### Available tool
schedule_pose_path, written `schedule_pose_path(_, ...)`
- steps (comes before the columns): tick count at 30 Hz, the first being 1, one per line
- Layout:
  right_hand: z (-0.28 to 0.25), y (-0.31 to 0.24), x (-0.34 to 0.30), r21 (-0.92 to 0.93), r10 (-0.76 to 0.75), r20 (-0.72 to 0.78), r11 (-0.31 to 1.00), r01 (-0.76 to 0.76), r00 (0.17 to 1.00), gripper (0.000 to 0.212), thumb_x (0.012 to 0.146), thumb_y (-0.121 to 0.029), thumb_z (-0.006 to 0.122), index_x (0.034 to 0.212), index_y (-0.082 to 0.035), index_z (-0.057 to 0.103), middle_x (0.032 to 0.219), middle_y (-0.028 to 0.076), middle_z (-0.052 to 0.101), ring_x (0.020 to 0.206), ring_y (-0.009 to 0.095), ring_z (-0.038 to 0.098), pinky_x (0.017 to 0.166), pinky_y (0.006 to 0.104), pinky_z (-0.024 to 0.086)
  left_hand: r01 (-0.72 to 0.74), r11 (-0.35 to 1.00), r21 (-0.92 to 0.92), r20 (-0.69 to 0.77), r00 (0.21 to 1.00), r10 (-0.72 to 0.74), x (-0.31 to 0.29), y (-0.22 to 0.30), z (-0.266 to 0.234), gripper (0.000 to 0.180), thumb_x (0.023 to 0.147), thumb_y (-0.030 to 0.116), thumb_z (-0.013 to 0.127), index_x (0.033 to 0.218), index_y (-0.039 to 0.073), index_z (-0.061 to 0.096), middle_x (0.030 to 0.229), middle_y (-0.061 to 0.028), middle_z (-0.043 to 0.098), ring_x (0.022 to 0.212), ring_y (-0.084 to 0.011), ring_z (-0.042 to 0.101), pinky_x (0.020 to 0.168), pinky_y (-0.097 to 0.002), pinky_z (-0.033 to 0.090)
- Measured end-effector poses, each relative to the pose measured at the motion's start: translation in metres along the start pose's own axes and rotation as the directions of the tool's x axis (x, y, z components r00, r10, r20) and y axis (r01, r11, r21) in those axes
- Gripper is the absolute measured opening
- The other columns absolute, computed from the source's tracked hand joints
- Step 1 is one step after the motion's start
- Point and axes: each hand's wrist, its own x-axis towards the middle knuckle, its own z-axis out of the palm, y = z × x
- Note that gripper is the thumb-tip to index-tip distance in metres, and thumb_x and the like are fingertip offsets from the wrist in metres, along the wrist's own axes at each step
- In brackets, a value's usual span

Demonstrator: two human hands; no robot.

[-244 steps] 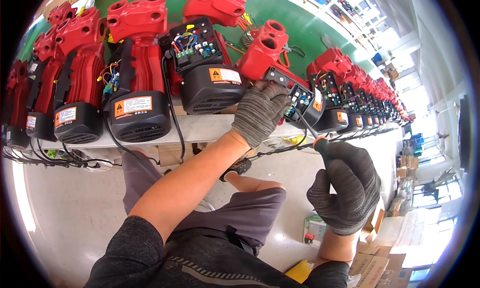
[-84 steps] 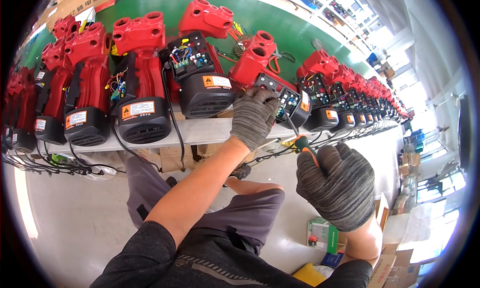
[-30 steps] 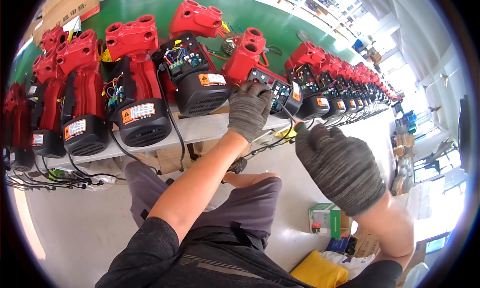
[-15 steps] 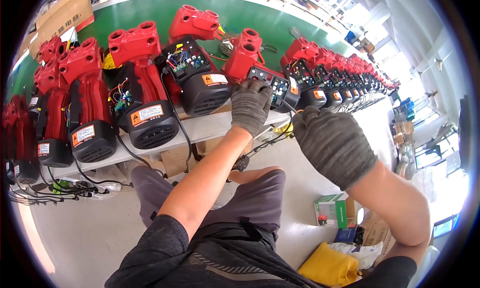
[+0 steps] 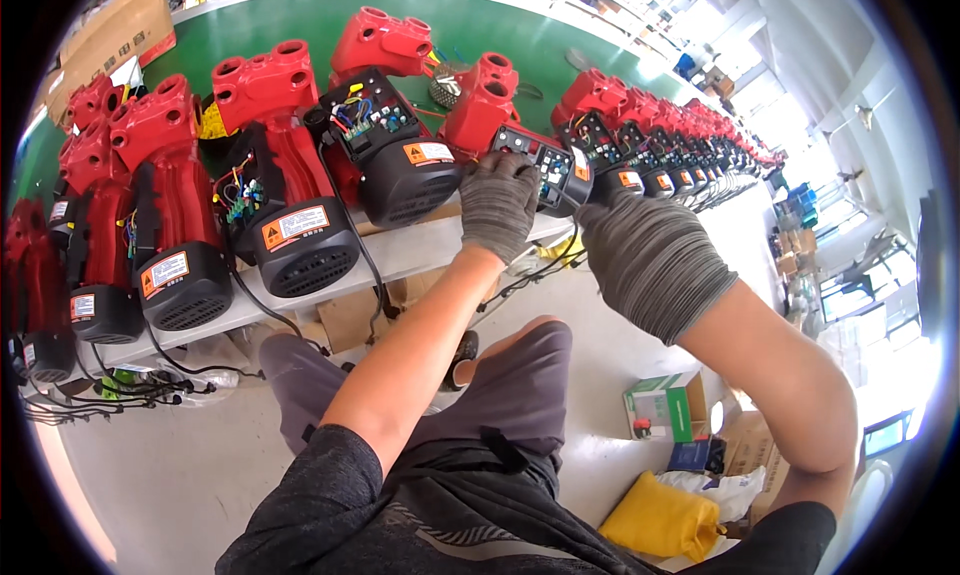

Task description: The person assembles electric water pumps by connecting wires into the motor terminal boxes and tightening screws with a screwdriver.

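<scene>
In front of me a red metal pump body (image 5: pixel 484 105) has a black control box (image 5: pixel 545 167) without its cover, its circuit board showing. My left hand (image 5: pixel 500 203), in a grey knit glove, presses its bent, closed fingers against the near left edge of that box; whatever they pinch is hidden. Just right of the box's near corner is my right hand (image 5: pixel 650 260), gloved alike. Its fingers are curled closed, and what lies in them cannot be made out. A dark cable (image 5: pixel 540 270) hangs below the box between my hands.
Similar red pump units (image 5: pixel 385 125) line the green bench (image 5: pixel 270 23) on both sides, cables dangling over its front edge. A mesh metal piece (image 5: pixel 445 88) lies behind. On the floor at right are an opened carton (image 5: pixel 668 407) and a yellow bag (image 5: pixel 660 515).
My right hand has shifted slightly up and left, nearer the box. A thin shaft or wire seen between it and the box is now hidden. My left hand stays nearly in place.
</scene>
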Motion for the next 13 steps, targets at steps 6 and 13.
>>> schedule_pose_path(6, 0.020, 0.008, -0.001, 0.606, 0.295, -0.086, 0.774, -0.186, 0.951, 0.017, 0.089, -0.007, 0.061, 0.101, 0.002, 0.068, 0.072, 0.018, 0.066, 0.067, 0.034, 0.068, 0.066, 0.0428, 0.055, -0.025, 0.998, 0.057, 0.006, 1.000, 0.025, -0.003, -0.010, -0.007, 0.019, 0.077, 0.012, 0.075, 0.095, 0.013, 0.076, 0.105, -0.0010, 0.068, 0.103, -0.0274, 0.060, 0.087, -0.0447, 0.048)
schedule_pose_path(13, 0.010, -0.005, -0.002, -0.159, -0.043, 0.129, 0.985, 0.064, 0.991, 0.031, 0.082, -0.013, 0.066, 0.110, 0.000, 0.063, 0.089, 0.017, 0.066, 0.076, 0.032, 0.068, 0.065, 0.0455, 0.055, -0.057, 0.998, 0.020, -0.009, 0.998, 0.057, -0.004, -0.001, 0.000, 0.018, 0.077, 0.013, 0.075, 0.096, 0.013, 0.076, 0.105, -0.0011, 0.068, 0.102, -0.0275, 0.060, 0.086, -0.0441, 0.049)
